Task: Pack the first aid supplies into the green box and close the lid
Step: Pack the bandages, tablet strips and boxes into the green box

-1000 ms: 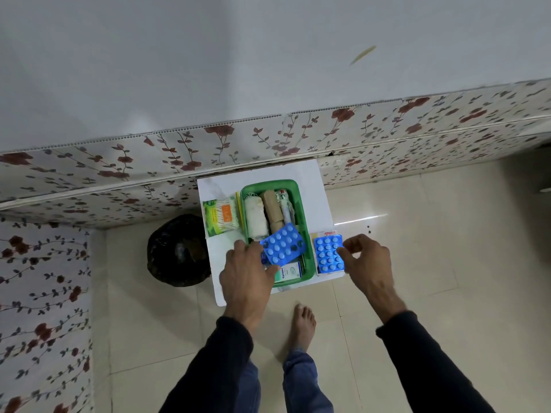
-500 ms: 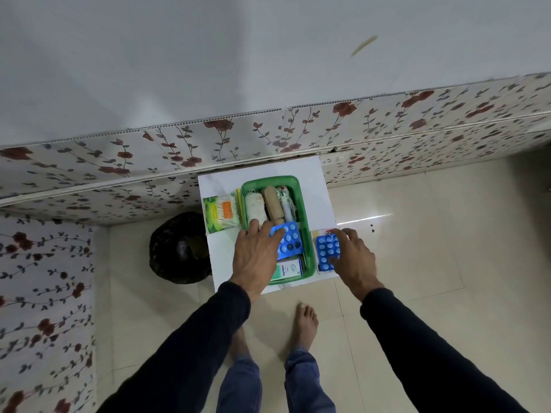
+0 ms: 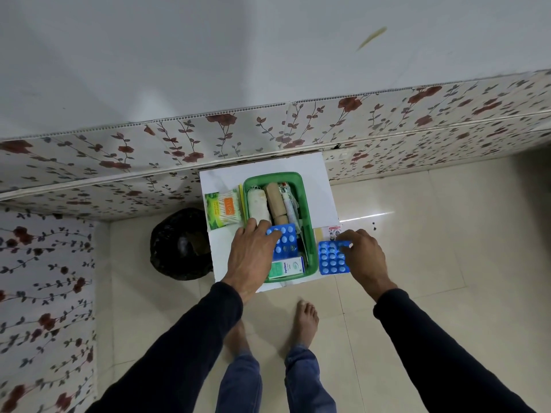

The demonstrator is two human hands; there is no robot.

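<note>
The green box (image 3: pixel 307 204) stands open on a small white table (image 3: pixel 325 189). Inside lie a white bandage roll (image 3: pixel 258 204), a beige roll (image 3: pixel 275 199), a foil packet (image 3: pixel 289 204), a small green-and-white carton (image 3: pixel 286 268) and a blue blister pack (image 3: pixel 286 240). My left hand (image 3: pixel 252 259) rests over the box, its fingers on that blister pack. Right of the box, a second blue blister pack (image 3: pixel 331 260) lies on the table, and my right hand (image 3: pixel 362 257) pinches its far edge. A green cotton-swab pack (image 3: pixel 223 210) lies left of the box.
A small printed packet (image 3: pixel 331 232) lies beyond the second blister pack. A black bag (image 3: pixel 179 245) sits on the tiled floor left of the table. The floral wall panel (image 3: pixel 268 135) runs just behind the table. My bare foot (image 3: pixel 307 320) is in front of it.
My left hand has brought the first blister pack down from above the box and laid it inside. My right hand has closed onto the far edge of the second pack.
</note>
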